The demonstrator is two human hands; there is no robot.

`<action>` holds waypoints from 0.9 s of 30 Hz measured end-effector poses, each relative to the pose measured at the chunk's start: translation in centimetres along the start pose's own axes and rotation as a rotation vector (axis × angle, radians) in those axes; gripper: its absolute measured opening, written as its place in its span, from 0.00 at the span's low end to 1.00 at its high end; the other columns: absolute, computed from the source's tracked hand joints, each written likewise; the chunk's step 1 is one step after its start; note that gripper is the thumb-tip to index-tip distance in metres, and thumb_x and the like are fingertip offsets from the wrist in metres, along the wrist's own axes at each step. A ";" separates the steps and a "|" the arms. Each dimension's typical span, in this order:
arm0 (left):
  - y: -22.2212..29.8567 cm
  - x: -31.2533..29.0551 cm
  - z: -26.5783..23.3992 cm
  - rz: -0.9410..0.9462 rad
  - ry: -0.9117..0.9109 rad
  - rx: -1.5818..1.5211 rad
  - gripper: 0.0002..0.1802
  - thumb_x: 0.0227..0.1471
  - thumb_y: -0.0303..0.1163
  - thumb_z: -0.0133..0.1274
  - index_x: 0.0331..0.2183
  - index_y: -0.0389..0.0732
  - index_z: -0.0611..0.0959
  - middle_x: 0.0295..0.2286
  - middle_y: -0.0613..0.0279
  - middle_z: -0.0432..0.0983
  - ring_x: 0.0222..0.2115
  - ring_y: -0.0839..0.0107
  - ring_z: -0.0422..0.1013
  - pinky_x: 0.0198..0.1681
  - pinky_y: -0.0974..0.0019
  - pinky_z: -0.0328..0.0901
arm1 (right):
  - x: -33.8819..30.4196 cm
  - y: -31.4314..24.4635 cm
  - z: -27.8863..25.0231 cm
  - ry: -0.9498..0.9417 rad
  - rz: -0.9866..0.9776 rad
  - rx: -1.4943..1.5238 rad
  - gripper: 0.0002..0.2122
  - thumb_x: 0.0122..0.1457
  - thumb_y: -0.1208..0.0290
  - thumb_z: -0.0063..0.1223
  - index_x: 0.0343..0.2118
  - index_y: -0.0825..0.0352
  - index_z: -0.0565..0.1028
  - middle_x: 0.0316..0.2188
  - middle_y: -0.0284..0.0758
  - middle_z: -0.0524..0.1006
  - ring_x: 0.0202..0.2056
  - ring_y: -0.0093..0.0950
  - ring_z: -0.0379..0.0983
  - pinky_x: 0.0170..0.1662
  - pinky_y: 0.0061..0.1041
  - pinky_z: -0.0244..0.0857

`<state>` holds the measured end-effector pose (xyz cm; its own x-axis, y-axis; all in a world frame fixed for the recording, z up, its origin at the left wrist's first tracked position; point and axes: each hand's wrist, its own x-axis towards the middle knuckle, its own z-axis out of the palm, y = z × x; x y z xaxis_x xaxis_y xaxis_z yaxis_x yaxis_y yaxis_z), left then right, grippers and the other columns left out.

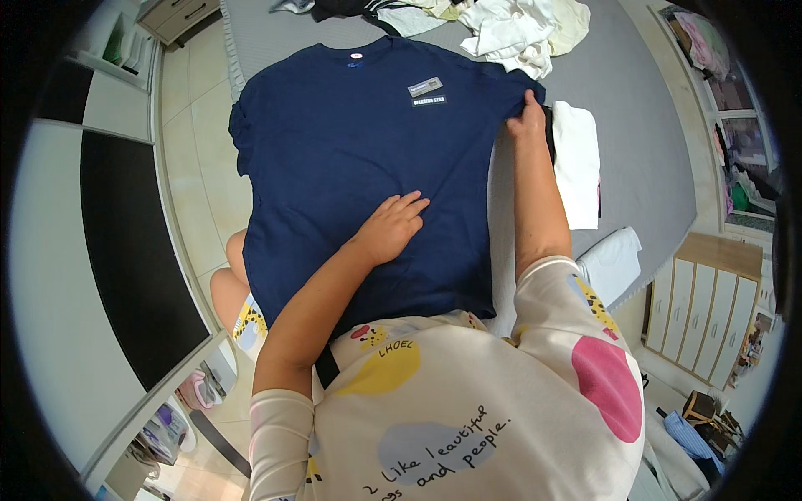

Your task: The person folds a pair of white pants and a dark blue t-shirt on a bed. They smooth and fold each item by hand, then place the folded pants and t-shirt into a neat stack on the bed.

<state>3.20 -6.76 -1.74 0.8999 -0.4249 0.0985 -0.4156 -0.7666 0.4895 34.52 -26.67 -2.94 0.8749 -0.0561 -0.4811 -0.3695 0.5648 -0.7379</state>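
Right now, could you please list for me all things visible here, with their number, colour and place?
Shirt: 1, navy, on bed
Bed: 1, grey, centre
Clothes pile: uncountable, mostly white, some black and yellowish, far end of bed
White cloth: 1, folded, right of shirt
Pale cloth: 1, light blue, right bed edge
Drawers: 1 unit, light brown, upper left
Cabinet: 1, white and black, left
Chest: 1, white with wooden top, right
Floor: beige tiles, left
Small items: uncountable, mixed colours, right rim and lower left
Top: 1, cream, printed, worn
Left hand: 1, bare, flat on shirt
Right hand: 1, bare, gripping shirt's right sleeve area
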 end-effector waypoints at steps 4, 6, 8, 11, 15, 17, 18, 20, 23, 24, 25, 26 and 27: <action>-0.2 0.0 0.5 0.003 0.013 -0.052 0.08 0.49 0.29 0.47 0.30 0.36 0.77 0.52 0.54 0.63 0.57 0.60 0.53 0.58 0.54 0.50 | 1.8 1.5 -3.1 -0.003 0.093 0.183 0.18 0.63 0.61 0.36 0.48 0.72 0.67 0.47 0.43 0.71 0.46 0.39 0.69 0.52 0.44 0.62; -0.3 0.0 0.3 0.005 0.016 -0.062 0.08 0.48 0.31 0.50 0.30 0.37 0.77 0.52 0.54 0.63 0.57 0.60 0.53 0.58 0.54 0.50 | 0.7 2.2 -3.2 -0.046 0.157 0.241 0.17 0.63 0.62 0.39 0.47 0.71 0.68 0.46 0.42 0.72 0.47 0.39 0.69 0.52 0.43 0.62; -0.3 0.1 0.0 -0.003 0.011 -0.089 0.10 0.45 0.32 0.52 0.30 0.37 0.77 0.51 0.54 0.64 0.56 0.60 0.54 0.58 0.54 0.50 | -1.3 2.2 -1.7 -0.118 0.183 0.187 0.18 0.60 0.64 0.45 0.47 0.71 0.68 0.48 0.43 0.70 0.49 0.39 0.67 0.54 0.43 0.59; -0.1 0.2 0.0 -0.017 0.033 -0.113 0.12 0.43 0.34 0.55 0.31 0.38 0.76 0.50 0.54 0.64 0.56 0.59 0.55 0.57 0.54 0.51 | -1.6 1.8 -1.3 -0.161 0.219 0.158 0.17 0.53 0.71 0.56 0.46 0.71 0.69 0.47 0.44 0.71 0.49 0.40 0.67 0.54 0.43 0.59; -0.5 0.1 0.5 0.010 0.116 -0.144 0.14 0.42 0.34 0.57 0.32 0.38 0.76 0.49 0.54 0.66 0.55 0.59 0.57 0.56 0.54 0.52 | -0.8 1.0 -1.3 -0.120 0.203 0.034 0.17 0.49 0.81 0.56 0.44 0.72 0.70 0.44 0.44 0.72 0.46 0.39 0.69 0.53 0.42 0.61; -0.6 0.1 0.5 0.024 0.132 -0.150 0.13 0.41 0.34 0.57 0.32 0.39 0.76 0.48 0.55 0.67 0.54 0.59 0.58 0.56 0.54 0.53 | -0.6 1.1 -1.3 -0.051 0.079 -0.009 0.16 0.49 0.82 0.54 0.43 0.70 0.71 0.42 0.43 0.73 0.44 0.39 0.70 0.52 0.42 0.62; -0.8 -0.2 0.6 0.011 0.144 -0.147 0.13 0.41 0.34 0.57 0.31 0.39 0.76 0.48 0.55 0.67 0.54 0.59 0.58 0.55 0.54 0.53 | -4.7 1.6 1.9 0.067 -0.196 -0.187 0.14 0.48 0.81 0.54 0.40 0.70 0.71 0.40 0.42 0.74 0.41 0.37 0.72 0.48 0.36 0.65; -0.8 0.0 0.7 0.018 0.149 -0.145 0.13 0.41 0.34 0.57 0.31 0.39 0.76 0.47 0.55 0.67 0.53 0.60 0.59 0.55 0.54 0.53 | -6.3 2.0 1.8 -0.001 -0.579 -0.660 0.14 0.45 0.82 0.53 0.38 0.70 0.71 0.38 0.43 0.74 0.38 0.37 0.72 0.45 0.33 0.65; -0.8 0.1 0.7 0.015 0.138 -0.130 0.12 0.41 0.34 0.57 0.31 0.39 0.77 0.47 0.55 0.68 0.53 0.60 0.59 0.55 0.55 0.54 | -8.6 3.1 0.8 -0.286 -1.282 -1.266 0.18 0.38 0.80 0.52 0.38 0.68 0.71 0.38 0.46 0.72 0.45 0.44 0.66 0.49 0.34 0.60; -0.8 0.0 0.7 0.009 0.133 -0.121 0.12 0.41 0.33 0.57 0.31 0.39 0.77 0.47 0.55 0.68 0.53 0.60 0.59 0.55 0.55 0.54 | -10.1 3.6 0.8 -0.520 -1.205 -1.306 0.19 0.39 0.81 0.50 0.39 0.67 0.71 0.39 0.44 0.72 0.45 0.42 0.66 0.50 0.35 0.59; -0.8 0.1 0.6 0.012 0.138 -0.127 0.12 0.41 0.33 0.57 0.31 0.39 0.77 0.46 0.55 0.68 0.53 0.60 0.59 0.54 0.55 0.54 | -11.7 3.7 1.0 -0.707 -1.253 -1.347 0.20 0.40 0.82 0.50 0.41 0.67 0.71 0.39 0.43 0.72 0.45 0.42 0.66 0.50 0.35 0.60; -0.9 0.0 0.6 0.014 0.142 -0.132 0.12 0.42 0.33 0.57 0.31 0.39 0.77 0.46 0.55 0.68 0.52 0.60 0.60 0.54 0.55 0.54 | -12.4 4.3 0.5 -0.807 -1.286 -1.425 0.20 0.41 0.81 0.52 0.42 0.66 0.71 0.40 0.41 0.72 0.44 0.41 0.67 0.48 0.35 0.62; -0.9 0.0 0.6 0.016 0.146 -0.136 0.12 0.42 0.33 0.56 0.30 0.39 0.77 0.46 0.55 0.68 0.52 0.60 0.60 0.54 0.55 0.55 | -13.5 4.6 0.0 -0.853 -1.236 -1.480 0.20 0.42 0.81 0.54 0.43 0.66 0.71 0.42 0.41 0.71 0.45 0.40 0.67 0.49 0.34 0.61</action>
<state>3.49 -6.36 -2.75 0.9070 -0.3545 0.2274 -0.4173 -0.6840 0.5983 20.99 -23.30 0.21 0.5348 0.7437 0.4012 0.8374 -0.4030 -0.3692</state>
